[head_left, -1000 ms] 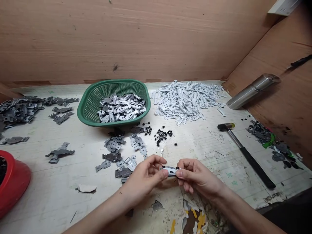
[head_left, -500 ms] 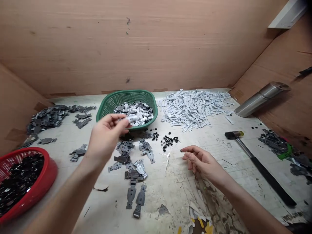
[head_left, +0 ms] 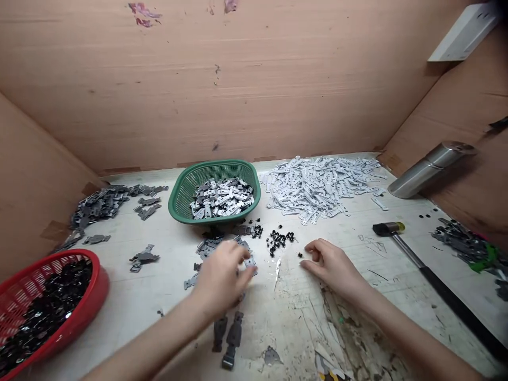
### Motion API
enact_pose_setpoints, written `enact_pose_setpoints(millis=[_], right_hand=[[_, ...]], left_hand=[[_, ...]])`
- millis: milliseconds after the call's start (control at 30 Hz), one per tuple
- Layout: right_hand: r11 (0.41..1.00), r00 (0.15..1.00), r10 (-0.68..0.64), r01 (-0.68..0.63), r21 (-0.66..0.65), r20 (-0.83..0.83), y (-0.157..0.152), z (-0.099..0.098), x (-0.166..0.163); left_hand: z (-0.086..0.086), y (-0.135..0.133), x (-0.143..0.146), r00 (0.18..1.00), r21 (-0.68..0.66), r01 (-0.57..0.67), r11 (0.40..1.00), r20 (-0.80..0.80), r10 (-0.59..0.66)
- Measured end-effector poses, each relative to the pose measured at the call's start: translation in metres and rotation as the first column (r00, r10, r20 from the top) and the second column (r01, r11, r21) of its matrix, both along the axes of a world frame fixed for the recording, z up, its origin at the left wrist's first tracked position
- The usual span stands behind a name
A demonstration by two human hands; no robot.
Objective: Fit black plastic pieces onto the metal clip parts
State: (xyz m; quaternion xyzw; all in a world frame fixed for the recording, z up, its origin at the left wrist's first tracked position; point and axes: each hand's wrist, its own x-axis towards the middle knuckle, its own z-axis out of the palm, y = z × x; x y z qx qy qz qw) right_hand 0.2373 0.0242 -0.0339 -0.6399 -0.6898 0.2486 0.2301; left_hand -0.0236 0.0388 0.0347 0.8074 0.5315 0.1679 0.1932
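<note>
My left hand [head_left: 222, 278] is blurred over the flat grey metal plates [head_left: 206, 247] scattered mid-desk. I cannot tell whether its fingers grip one. My right hand [head_left: 332, 265] rests beside it, fingers loosely bent and apart, tips just by one small black bead [head_left: 300, 255] near the bead cluster [head_left: 280, 238]. Two mesh plastic baskets are out: the green basket [head_left: 180, 194] toward the back edge and the red basket [head_left: 93, 288] at the front left corner. To the right I count one heap of white strips [head_left: 321, 182], one hammer [head_left: 431, 272] and one steel flask [head_left: 431, 170].

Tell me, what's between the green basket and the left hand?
Head view: loose grey metal plates and a few small black bits lie there.
</note>
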Motion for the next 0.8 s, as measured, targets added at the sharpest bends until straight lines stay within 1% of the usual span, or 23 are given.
enact_pose_setpoints(millis=[33,100,167,233,300,333,400,467,500,600,667,733,767,800], right_hand=[[1.0,1.0,0.015,-0.015,0.005,0.0,0.001,-0.002,-0.001],[0.998,0.999,0.042,-0.042,0.04,0.006,0.002,-0.005,-0.005],[0.995,0.998,0.067,-0.067,0.068,0.01,0.002,-0.005,-0.01],[0.993,0.997,0.083,-0.083,0.078,0.012,0.0,-0.002,-0.012],[0.992,0.996,0.09,-0.088,0.088,-0.013,-0.002,0.001,-0.011],[0.992,0.995,0.092,-0.088,0.092,-0.032,-0.003,0.003,-0.01],[0.992,0.994,0.085,-0.078,0.099,-0.069,-0.003,0.006,-0.008],[0.993,0.993,0.076,-0.067,0.102,-0.085,-0.004,0.007,-0.007],[0.992,0.993,0.074,-0.065,0.104,-0.091,-0.004,0.007,-0.007],[0.99,0.99,0.09,-0.078,0.114,-0.106,-0.004,0.008,-0.008],[0.991,0.985,0.103,-0.09,0.099,-0.138,-0.005,0.01,-0.007],[0.995,0.976,0.091,-0.082,0.051,-0.2,-0.006,0.014,-0.005],[0.997,0.97,0.071,-0.069,0.016,-0.232,-0.007,0.016,-0.004],[0.998,0.965,0.048,-0.055,-0.019,-0.259,-0.008,0.019,-0.003]], left_hand=[[-0.011,-0.009,0.006,0.994,-0.021,0.017,1.0,-0.108,-0.019],[-0.029,-0.019,0.017,0.968,0.029,0.005,1.0,-0.252,0.002],[-0.041,-0.024,0.024,0.944,0.068,0.017,0.998,-0.329,0.006],[-0.044,-0.028,0.028,0.938,0.058,0.082,0.995,-0.342,-0.057],[-0.042,-0.031,0.029,0.945,0.012,0.155,0.988,-0.292,-0.144],[-0.04,-0.031,0.029,0.953,-0.009,0.167,0.986,-0.255,-0.164],[-0.034,-0.027,0.029,0.972,-0.023,0.128,0.991,-0.195,-0.13],[-0.03,-0.017,0.027,0.979,0.002,0.064,0.998,-0.194,-0.062],[-0.028,-0.011,0.027,0.979,-0.006,0.053,0.999,-0.195,-0.053],[-0.026,0.003,0.027,0.985,-0.084,0.055,0.995,-0.157,-0.068],[-0.027,0.005,0.029,0.996,-0.132,0.048,0.99,-0.069,-0.058],[-0.026,0.002,0.031,0.996,-0.229,0.04,0.973,0.083,-0.021],[-0.026,-0.001,0.033,0.984,-0.329,0.046,0.943,0.175,0.013],[-0.026,-0.004,0.035,0.96,-0.459,0.071,0.885,0.271,0.064]])
